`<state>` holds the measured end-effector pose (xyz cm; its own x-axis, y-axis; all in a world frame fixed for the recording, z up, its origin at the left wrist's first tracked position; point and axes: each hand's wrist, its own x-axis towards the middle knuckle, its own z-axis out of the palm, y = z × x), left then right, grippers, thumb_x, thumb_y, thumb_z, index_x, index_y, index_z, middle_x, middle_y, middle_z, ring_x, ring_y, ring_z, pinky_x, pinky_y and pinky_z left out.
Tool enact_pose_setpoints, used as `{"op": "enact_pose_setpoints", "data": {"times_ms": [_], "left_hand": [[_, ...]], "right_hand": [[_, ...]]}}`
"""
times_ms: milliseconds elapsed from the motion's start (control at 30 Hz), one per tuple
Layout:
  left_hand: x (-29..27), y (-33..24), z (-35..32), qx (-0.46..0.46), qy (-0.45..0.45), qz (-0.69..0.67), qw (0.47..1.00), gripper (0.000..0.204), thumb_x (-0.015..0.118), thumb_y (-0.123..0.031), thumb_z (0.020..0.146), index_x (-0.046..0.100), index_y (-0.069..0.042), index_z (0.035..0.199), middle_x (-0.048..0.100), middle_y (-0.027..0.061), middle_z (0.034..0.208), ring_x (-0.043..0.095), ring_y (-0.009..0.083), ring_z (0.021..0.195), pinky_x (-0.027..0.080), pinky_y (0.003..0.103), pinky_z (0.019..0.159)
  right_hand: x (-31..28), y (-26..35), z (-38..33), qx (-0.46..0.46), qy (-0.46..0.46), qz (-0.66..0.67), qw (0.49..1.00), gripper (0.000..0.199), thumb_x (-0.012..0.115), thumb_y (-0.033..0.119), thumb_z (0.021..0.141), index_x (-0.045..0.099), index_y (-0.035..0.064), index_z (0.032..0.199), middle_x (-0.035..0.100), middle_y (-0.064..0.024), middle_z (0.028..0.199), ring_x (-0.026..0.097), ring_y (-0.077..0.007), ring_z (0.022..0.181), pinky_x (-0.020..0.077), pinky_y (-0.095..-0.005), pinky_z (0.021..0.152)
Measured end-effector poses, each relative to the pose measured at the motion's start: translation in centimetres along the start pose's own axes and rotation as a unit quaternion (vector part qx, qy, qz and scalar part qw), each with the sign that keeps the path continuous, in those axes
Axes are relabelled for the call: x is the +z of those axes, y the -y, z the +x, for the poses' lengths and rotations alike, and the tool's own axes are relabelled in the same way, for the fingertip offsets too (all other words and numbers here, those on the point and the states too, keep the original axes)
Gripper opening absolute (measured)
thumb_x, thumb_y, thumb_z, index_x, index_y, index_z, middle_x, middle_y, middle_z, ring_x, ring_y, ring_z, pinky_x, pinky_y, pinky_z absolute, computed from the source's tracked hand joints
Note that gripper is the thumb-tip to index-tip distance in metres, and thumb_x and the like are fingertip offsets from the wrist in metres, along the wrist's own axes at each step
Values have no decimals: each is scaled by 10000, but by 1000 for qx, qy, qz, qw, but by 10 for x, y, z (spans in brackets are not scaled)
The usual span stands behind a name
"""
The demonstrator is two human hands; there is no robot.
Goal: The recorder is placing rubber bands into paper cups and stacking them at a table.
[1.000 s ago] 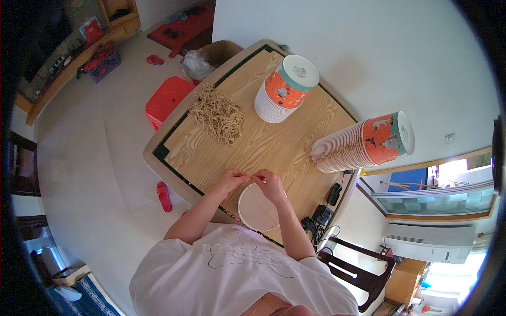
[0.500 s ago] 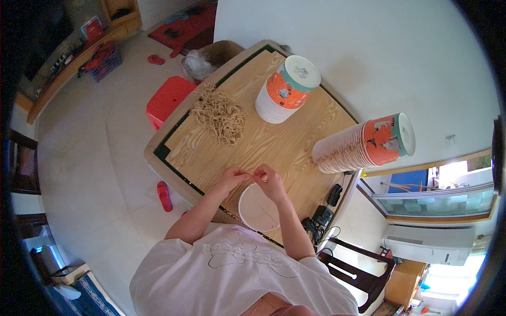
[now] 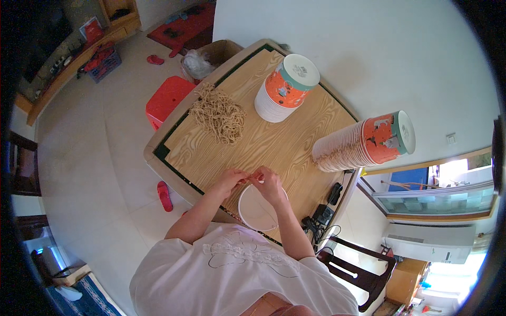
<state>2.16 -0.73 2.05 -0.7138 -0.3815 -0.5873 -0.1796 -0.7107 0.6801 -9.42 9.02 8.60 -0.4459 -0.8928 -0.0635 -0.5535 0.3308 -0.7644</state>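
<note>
At the table's near edge stands a white round paper bucket (image 3: 258, 210), its open mouth facing up, with a faint thin line across its inside. My left hand (image 3: 232, 180) and my right hand (image 3: 268, 184) meet over its far rim. The fingertips of both are pinched together, nearly touching; whatever lies between them is too small to make out. Beyond my hands is a loose heap of tan twine (image 3: 219, 116). Farther back stands a stack of upturned buckets (image 3: 287, 88), orange and green. A taller, similar stack (image 3: 363, 142) at the right has tan strands along its side.
Black adapters and cables (image 3: 319, 218) lie at the table's right edge, near a dark wooden chair (image 3: 363, 274). A red stool (image 3: 169, 100) and a cardboard box (image 3: 221, 52) with a plastic bag stand past the left edge. A white wall borders the far side.
My right hand has shifted very slightly left, and its fingers have turned a little. Both hands stay pinched over the bucket's rim. The stacks and twine have not moved.
</note>
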Motion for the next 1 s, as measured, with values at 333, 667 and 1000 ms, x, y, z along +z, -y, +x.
{"op": "enact_pose_setpoints", "data": {"times_ms": [333, 667, 1000], "left_hand": [[-11, 13, 11, -2, 16, 62, 998, 159, 605, -201, 755, 619, -73, 848, 612, 2, 753, 545, 75, 657, 386, 209, 529], [-8, 13, 10, -3, -2, 67, 998, 155, 623, -187, 747, 622, -66, 844, 610, -2, 746, 542, 88, 657, 399, 215, 557], [-7, 8, 6, -4, -8, 72, 997, 146, 621, -173, 755, 625, -66, 854, 592, -17, 723, 514, 53, 629, 364, 192, 533]], "right_hand": [[3, -7, 0, 15, 9, 37, 999, 122, 603, 73, 729, 572, -13, 810, 600, -118, 739, 597, -198, 699, 480, -291, 654], [6, -17, 0, 23, 18, 50, 998, 123, 589, 95, 760, 572, -17, 809, 597, -104, 717, 584, -165, 686, 474, -280, 653], [5, -17, 0, 27, 27, 55, 998, 122, 584, 86, 761, 554, -19, 813, 590, -96, 718, 576, -157, 687, 468, -273, 650]]}}
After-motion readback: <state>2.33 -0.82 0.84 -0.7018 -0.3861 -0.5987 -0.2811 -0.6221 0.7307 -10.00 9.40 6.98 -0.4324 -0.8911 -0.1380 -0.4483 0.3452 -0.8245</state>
